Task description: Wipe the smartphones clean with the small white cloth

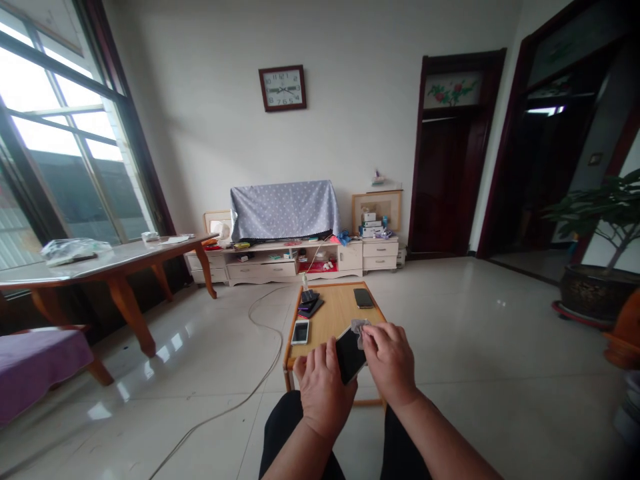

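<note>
My left hand (325, 383) is closed around the lower left side of a smartphone (350, 357) with a dark screen and a light edge, tilted above the near end of a small wooden table (337, 317). Pinched in the fingers of my right hand (393, 360) is a thin greyish cloth (360, 327), which lies against the phone's upper right part. On the table, a white phone (301, 332) rests at the left. Behind it is a stack of dark flat devices (311, 304), whose kind I cannot make out. A dark phone (363, 298) lies at the far right.
A small bottle (305, 281) stands by the table's far left corner. A cable (273, 353) runs across the floor at left. Further off are a larger table (125, 259), a low white cabinet (260, 270) with a cloth-covered shape on it, and a potted plant (590, 293).
</note>
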Action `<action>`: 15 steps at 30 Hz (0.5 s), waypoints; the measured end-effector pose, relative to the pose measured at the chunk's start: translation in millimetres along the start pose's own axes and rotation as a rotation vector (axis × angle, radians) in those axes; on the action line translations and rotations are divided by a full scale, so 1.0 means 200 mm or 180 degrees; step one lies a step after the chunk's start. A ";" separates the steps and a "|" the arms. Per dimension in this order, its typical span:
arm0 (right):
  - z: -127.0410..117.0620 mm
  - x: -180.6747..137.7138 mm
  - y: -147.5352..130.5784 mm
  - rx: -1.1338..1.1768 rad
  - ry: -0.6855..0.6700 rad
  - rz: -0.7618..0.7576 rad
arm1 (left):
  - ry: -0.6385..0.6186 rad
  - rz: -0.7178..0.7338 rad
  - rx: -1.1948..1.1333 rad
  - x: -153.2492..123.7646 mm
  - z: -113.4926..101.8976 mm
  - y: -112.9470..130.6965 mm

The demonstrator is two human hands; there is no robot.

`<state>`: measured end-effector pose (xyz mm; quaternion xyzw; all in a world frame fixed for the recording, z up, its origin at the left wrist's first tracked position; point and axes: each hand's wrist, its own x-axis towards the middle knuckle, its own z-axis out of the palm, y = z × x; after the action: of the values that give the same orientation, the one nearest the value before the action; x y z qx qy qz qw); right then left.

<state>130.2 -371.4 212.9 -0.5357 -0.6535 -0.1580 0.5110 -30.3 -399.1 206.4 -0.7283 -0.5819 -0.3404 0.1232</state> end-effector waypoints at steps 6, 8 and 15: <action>0.01 -0.15 -0.15 0.0216 -0.0457 -0.0193 | 0.0142 -0.0025 -0.0011 -0.01 0.03 0.00; 0.01 -0.12 -0.14 0.0197 -0.0405 -0.0110 | 0.0199 0.0017 -0.0031 -0.02 0.03 0.00; -0.05 -0.03 -0.04 -0.0070 -0.0222 0.0221 | 0.0309 0.0125 -0.0050 -0.02 0.03 0.01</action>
<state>129.0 -385.3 215.0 -0.5688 -0.6501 -0.1285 0.4872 -27.8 -399.6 199.9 -0.7231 -0.5582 -0.3774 0.1522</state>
